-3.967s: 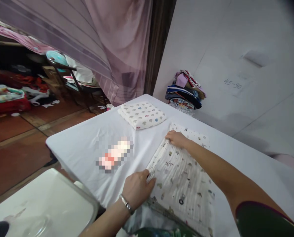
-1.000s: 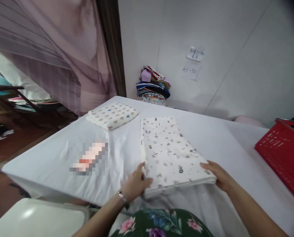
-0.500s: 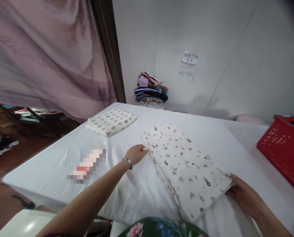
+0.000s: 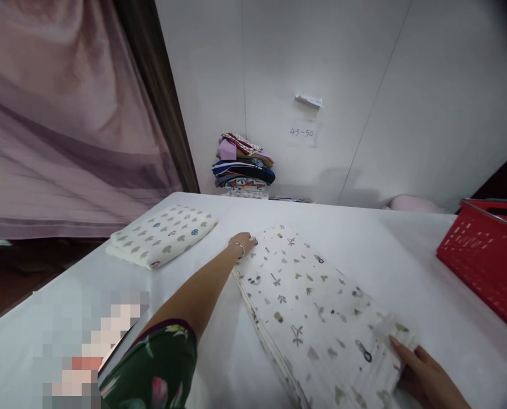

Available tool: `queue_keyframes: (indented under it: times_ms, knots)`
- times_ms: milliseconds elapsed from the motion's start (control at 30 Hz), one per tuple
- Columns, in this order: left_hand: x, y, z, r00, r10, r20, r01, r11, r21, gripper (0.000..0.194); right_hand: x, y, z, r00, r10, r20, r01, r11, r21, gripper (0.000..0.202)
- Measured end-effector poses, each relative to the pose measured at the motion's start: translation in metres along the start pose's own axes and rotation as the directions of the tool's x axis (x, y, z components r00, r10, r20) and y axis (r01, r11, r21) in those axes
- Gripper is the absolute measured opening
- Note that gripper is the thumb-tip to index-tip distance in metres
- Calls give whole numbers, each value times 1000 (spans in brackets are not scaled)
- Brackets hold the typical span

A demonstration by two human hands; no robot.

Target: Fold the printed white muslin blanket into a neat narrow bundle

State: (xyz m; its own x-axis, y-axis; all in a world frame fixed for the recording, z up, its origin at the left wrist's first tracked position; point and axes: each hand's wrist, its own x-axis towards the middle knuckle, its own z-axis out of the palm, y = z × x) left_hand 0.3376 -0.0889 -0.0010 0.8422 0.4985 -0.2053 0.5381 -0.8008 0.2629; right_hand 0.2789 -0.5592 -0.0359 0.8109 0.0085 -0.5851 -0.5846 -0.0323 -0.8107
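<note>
A pale wall (image 4: 270,68) rises before me, a pinkish curtain (image 4: 74,113) hanging to its left. Below spreads a white-covered desk (image 4: 390,250). Slantwise across its near middle lies a patterned cloth (image 4: 317,318), long and layered, printed with small leaves and figures. A red basket (image 4: 487,255) stands at the right, a folded cloth (image 4: 162,236) with grey motifs rests at the left, and a pile of clothes (image 4: 245,165) sits by the wall, beyond the desk. Just now, the person's left hand (image 4: 242,241) has moved from beside the patterned cloth's left edge to its far-left end, so both ends appear to be steadied. The left fingers (image 4: 252,240) bend low over the fabric; whether they pinch it, I can't make out. The right hand (image 4: 428,375) seems to grip the near-right end, fingers (image 4: 400,347) held narrow, cloth puckering beside them
</note>
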Motion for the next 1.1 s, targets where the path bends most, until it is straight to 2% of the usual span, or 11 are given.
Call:
queue_keyframes:
  times_ms: [167,300,400,500,567,633,700,767,900,1000,1100]
  knots:
    - [17,-5,-7,997,12,76,-11,1000,-2,47,12,-7,-4,1000,-26,10,25,999,45,59]
    - [16,-30,-16,998,-34,46,34,999,-4,45,54,-50,4,981,-193,2,193,978,-79,42]
    - [11,-51,-23,994,-104,21,104,995,3,45,104,-103,34,968,-251,4,250,961,-121,44]
    - [10,-67,-27,983,-184,-7,184,983,7,44,153,-149,81,950,-310,-22,302,938,-171,68]
    - [9,-73,-27,975,-221,-16,221,975,6,43,177,-165,108,950,-311,-27,300,933,-197,76]
    - [8,-77,-28,971,-238,-6,238,971,2,47,189,-168,122,954,-298,-22,286,933,-219,78]
    - [3,-81,-28,970,-241,11,241,970,-13,55,189,-161,120,961,-276,6,270,935,-230,73]
    - [-5,-87,-29,971,-234,42,236,971,-47,63,177,-147,106,969,-232,88,246,944,-220,64]
    - [-23,-96,-26,975,-208,81,213,975,-64,66,127,-111,76,948,-87,305,144,975,-171,55]
    - [-35,-97,-21,975,-215,47,218,973,-69,66,93,-89,69,957,-49,287,104,978,-179,59]
    - [-50,-94,-15,969,-239,63,246,952,-184,71,80,-85,64,967,-56,249,112,971,-213,60]
